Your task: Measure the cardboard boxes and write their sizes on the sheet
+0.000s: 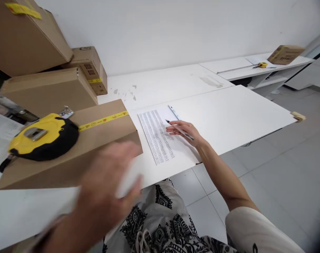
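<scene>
My right hand (185,133) rests over the right part of a printed sheet (156,135), with a clear pen (182,132) held in it, its dark tip toward the upper left. Beside the sheet's top, a thin white and blue strip (173,112) lies partly behind that hand. Blurred by motion, my left hand (110,179) is in the air in front of a long cardboard box (102,135), thumb apart from the fingers and nothing seen in it. A yellow and black tape measure (44,135) sits on that box's left part.
More cardboard boxes (48,86) are stacked at the left back. On the far right shelf (233,72) are a second yellow tape measure (262,65), drawn out, and a small carton (286,54). The white table's (223,119) front edge runs close to my lap.
</scene>
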A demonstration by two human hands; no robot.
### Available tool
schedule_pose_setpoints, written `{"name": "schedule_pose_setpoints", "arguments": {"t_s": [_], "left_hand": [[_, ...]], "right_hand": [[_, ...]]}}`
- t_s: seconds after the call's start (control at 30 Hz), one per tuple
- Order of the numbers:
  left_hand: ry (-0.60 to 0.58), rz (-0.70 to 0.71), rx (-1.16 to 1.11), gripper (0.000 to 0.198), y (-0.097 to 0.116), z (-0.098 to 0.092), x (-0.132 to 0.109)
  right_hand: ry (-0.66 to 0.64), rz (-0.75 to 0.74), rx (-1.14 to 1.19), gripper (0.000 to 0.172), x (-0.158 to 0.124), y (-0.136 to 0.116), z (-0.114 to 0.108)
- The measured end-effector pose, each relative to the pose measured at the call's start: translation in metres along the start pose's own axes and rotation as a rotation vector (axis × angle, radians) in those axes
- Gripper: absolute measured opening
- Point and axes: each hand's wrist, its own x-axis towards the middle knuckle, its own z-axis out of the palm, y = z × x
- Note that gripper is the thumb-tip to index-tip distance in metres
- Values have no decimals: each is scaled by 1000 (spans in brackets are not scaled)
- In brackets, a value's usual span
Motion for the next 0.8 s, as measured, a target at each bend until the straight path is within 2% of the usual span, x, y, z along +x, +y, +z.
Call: {"name": "schedule_pose_setpoints", "arguments": {"t_s": [0.07,0.17,0.23,0.3,0.4,0.47,0.53,0.63,0.8], "left_hand": [[-126,122,-131,39,34,52,-2],[-318,130,-142,59,52,124,-4],[-408,97,-97,76,51,156,-2],[-477,48,-60,84,47,176,0],[-534,20,-13,86,45,190,0],[-519,35,18,89,45,195,-3],[-492,44,35,91,46,198,-5],[-482,44,33,91,46,200,-7],[-461,41,23,89,46,200,-5]], "right_hand": [[46,-42,117,41,-5,2,-1],[189,-66,-7,32,-14,10,5],[261,-54,-126,36,-18,17,10],[264,-23,-157,43,-20,23,12],[163,19,-77,47,-18,26,13],[138,25,-88,43,-16,25,15],[174,22,-173,35,-15,23,16],[232,-7,-276,34,-15,22,18],[230,2,-245,34,-13,28,18]]}}
